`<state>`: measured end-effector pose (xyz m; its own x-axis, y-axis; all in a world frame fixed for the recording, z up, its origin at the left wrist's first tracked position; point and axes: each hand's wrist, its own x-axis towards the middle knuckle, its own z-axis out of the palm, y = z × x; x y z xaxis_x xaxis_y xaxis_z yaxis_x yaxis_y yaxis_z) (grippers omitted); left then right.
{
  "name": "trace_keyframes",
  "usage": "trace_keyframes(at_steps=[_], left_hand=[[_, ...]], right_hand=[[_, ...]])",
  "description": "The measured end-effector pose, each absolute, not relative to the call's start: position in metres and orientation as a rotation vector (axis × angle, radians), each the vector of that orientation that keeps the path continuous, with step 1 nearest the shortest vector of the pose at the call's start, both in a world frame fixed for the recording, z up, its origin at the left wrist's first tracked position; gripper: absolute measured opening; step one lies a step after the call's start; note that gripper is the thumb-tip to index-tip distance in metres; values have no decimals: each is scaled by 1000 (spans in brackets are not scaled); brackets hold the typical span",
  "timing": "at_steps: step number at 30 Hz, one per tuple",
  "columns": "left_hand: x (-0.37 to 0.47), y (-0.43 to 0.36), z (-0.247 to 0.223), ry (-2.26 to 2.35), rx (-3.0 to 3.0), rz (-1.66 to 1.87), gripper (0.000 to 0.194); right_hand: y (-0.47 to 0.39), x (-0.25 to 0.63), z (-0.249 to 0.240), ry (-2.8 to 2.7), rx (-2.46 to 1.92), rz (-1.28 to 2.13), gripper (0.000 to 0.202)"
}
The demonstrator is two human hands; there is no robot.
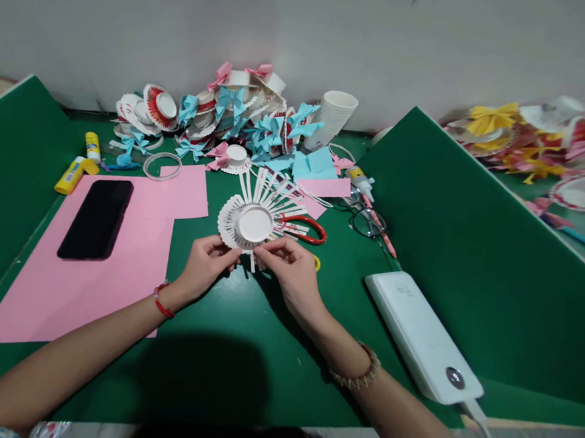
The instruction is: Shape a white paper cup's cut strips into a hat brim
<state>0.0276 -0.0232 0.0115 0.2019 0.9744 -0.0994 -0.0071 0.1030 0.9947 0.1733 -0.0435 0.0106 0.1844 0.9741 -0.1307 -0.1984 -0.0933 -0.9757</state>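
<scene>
A white paper cup [255,224], cut into strips that fan out around its round base, is between my two hands. On its left side the strips are folded over into a scalloped rim; on the upper right they stick out straight. My left hand [208,261] pinches the lower left edge. With thumb and fingers, my right hand [289,267] grips a strip at the bottom. Red-handled scissors [312,230] lie just behind the fan on the right, their blades hidden under the strips. A bit of yellow shows beside my right hand.
Pink paper [132,288] bears a black phone [96,220] at left, near yellow glue sticks [71,175]. Finished cup hats with bows [230,108], stacked cups [332,118] and eyeglasses [368,221] stand behind. A white power bank [422,335] lies right, beside a green divider [470,258].
</scene>
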Motion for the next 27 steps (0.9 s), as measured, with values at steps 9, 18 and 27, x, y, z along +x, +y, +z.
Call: trace_keyframes(at_steps=[9, 18, 27], left_hand=[[28, -23, 13, 1124, 1200, 979, 17], [28, -23, 10, 1133, 1199, 943, 19], [27, -22, 8, 1132, 1264, 923, 18]], right_hand=[[-43, 176, 12, -892, -1234, 1277, 13], [-46, 175, 16, -1130, -1244, 1146, 7], [-48, 171, 13, -1144, -1295, 1079, 7]])
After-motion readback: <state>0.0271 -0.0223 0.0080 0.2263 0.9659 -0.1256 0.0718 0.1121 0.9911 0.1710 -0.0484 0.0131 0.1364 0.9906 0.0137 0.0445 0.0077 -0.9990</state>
